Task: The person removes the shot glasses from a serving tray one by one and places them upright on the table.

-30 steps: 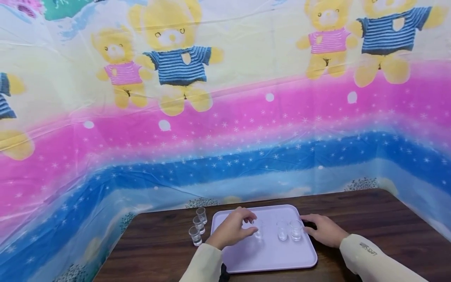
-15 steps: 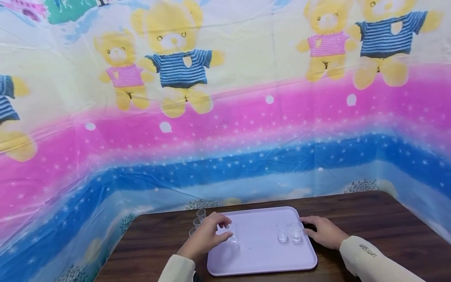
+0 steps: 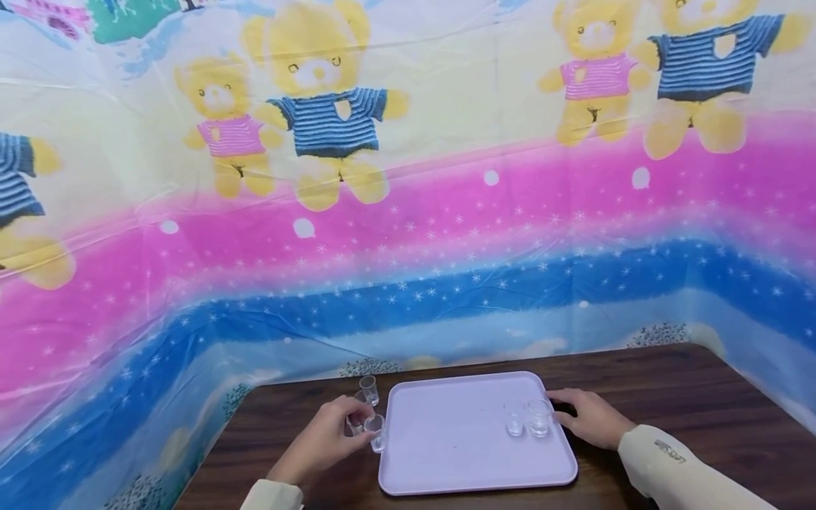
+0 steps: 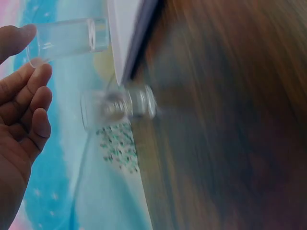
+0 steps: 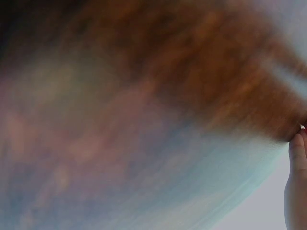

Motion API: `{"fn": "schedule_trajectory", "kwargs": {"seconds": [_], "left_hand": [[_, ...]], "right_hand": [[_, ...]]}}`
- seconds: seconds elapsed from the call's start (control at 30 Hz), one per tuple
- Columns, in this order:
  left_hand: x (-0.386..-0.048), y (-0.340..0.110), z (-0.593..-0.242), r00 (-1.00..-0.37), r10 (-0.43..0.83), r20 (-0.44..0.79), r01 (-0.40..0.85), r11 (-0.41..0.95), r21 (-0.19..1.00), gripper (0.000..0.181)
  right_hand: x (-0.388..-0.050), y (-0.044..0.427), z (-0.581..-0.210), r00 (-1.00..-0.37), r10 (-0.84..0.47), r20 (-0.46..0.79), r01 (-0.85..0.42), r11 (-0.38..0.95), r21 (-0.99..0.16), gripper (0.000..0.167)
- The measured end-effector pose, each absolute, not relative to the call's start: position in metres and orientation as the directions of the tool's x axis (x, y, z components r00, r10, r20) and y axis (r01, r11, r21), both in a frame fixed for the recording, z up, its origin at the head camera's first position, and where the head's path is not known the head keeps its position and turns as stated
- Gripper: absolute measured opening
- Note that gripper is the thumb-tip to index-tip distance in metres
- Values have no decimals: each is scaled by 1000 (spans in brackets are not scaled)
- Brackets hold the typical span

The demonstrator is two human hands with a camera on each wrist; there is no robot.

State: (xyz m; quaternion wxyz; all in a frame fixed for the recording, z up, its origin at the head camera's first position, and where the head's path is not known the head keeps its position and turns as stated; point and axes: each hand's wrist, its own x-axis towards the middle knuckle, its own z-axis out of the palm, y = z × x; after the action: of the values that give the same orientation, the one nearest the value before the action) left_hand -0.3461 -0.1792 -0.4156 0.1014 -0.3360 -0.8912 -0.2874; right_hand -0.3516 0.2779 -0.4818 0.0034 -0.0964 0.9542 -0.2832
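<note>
My left hand (image 3: 326, 433) pinches a small clear shot glass (image 3: 377, 439) near its rim, just off the left edge of the lilac tray (image 3: 440, 471). In the left wrist view the held shot glass (image 4: 67, 39) is upright and raised between thumb and fingers. Beyond it a second shot glass (image 4: 120, 106) stands on the table. My right hand (image 3: 593, 418) touches the tray's right edge with relaxed fingers. Close to it, a shot glass (image 3: 514, 423) and another shot glass (image 3: 539, 423) stand side by side on the tray.
At the tray's back left corner a shot glass (image 3: 368, 391) stands on the dark wooden table (image 3: 644, 386). More glass there is partly hidden behind my left hand. A printed bear curtain (image 3: 408, 283) rises behind the table. The right wrist view is mostly blurred.
My left hand has carried the shot glass leftward from the middle of the tray past its left edge. The right hand stays at the tray's right edge.
</note>
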Motion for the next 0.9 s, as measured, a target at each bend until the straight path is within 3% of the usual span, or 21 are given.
{"fn": "schedule_trajectory", "kwargs": {"seconds": [0.33, 0.9], "left_hand": [[-345, -205, -425, -810, 505, 298, 586, 670, 457, 19], [-348, -219, -439, -833, 462, 305, 553, 698, 455, 21]], "right_hand": [[-352, 280, -485, -983, -180, 40, -173, 823, -541, 53], [-352, 278, -482, -980, -189, 62, -193, 825, -531, 52]]}}
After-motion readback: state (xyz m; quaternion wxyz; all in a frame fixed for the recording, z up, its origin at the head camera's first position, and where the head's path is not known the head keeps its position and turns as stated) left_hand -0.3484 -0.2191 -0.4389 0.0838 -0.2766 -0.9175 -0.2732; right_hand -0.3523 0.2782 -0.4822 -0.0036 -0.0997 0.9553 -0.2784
